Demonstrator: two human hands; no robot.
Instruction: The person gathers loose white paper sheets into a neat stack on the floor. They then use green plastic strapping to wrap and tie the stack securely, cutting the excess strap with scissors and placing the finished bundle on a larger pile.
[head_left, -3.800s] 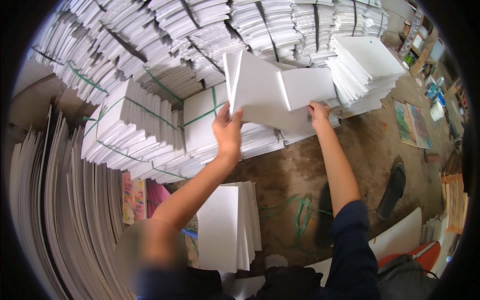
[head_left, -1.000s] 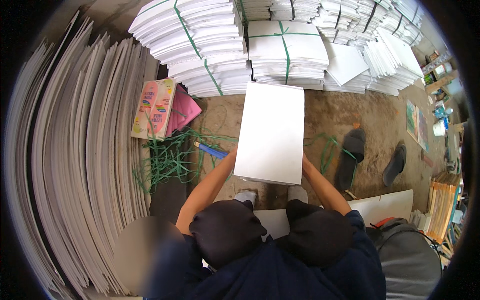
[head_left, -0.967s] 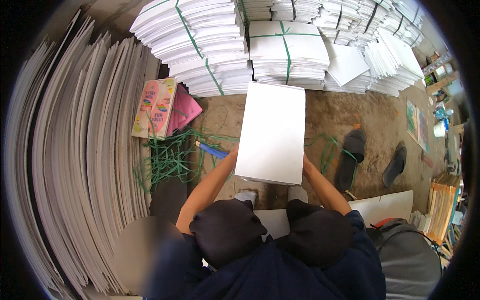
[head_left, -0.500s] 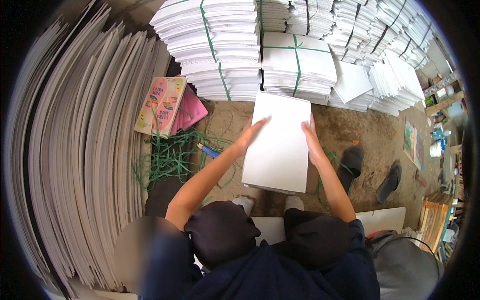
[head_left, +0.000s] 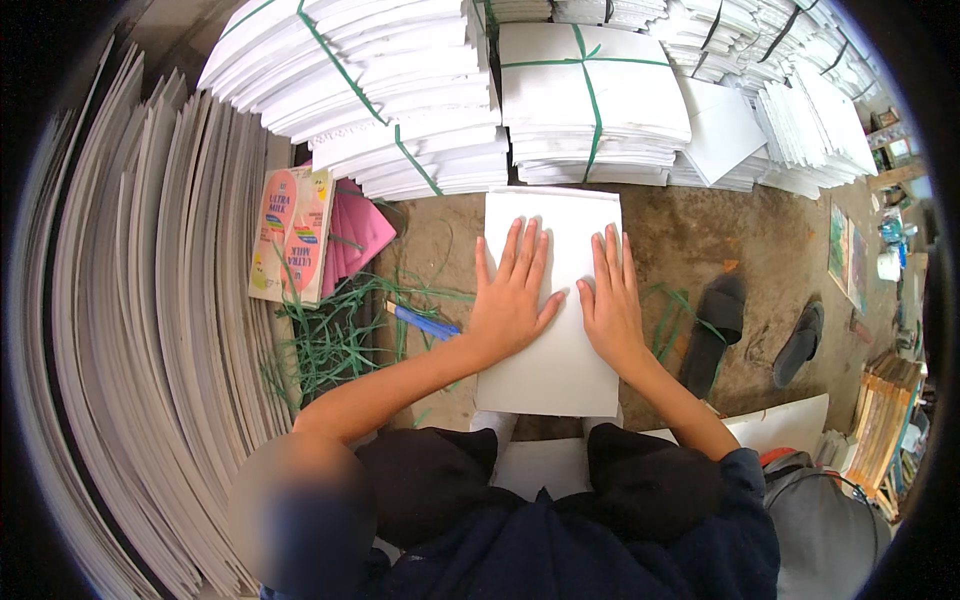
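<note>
Across the white boards (head_left: 562,350), the left hand (head_left: 508,305) and right hand (head_left: 612,310) lie flat and spread, hiding the middle; how many boards lie beneath is indiscernible.

the floor (head_left: 655,222) is brown, mottled with darker patches, and bright light whitens the bound stacks of pale sheets (head_left: 550,95) along its far side. tall greyish boards (head_left: 150,300) stand on edge at the left, while wooden slats (head_left: 880,410) and a white bucket (head_left: 888,265) sit at the right.
</note>
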